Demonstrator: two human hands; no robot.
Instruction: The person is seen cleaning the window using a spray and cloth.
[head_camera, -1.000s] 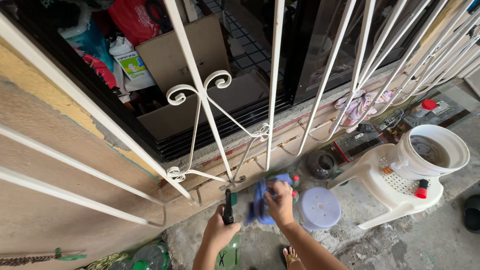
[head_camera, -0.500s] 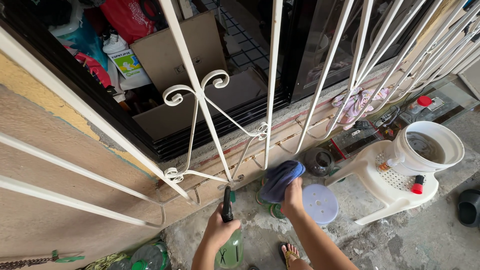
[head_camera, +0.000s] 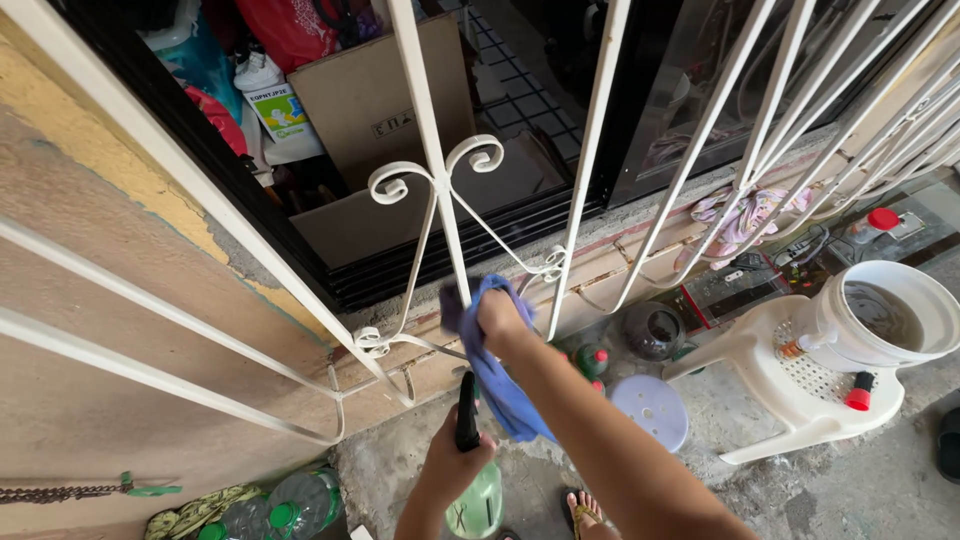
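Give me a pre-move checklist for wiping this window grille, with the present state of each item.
1. Blue cloth gripped in right hand: ok.
2. Cloth reaches the white grille: ok, it is up at the bars.
3. Spray bottle held in left hand: ok.
4. Nozzle aimed at the grille: cannot tell.
5. Bucket steady on the plastic chair: ok, upright.
6. Cloth wet enough: cannot tell.
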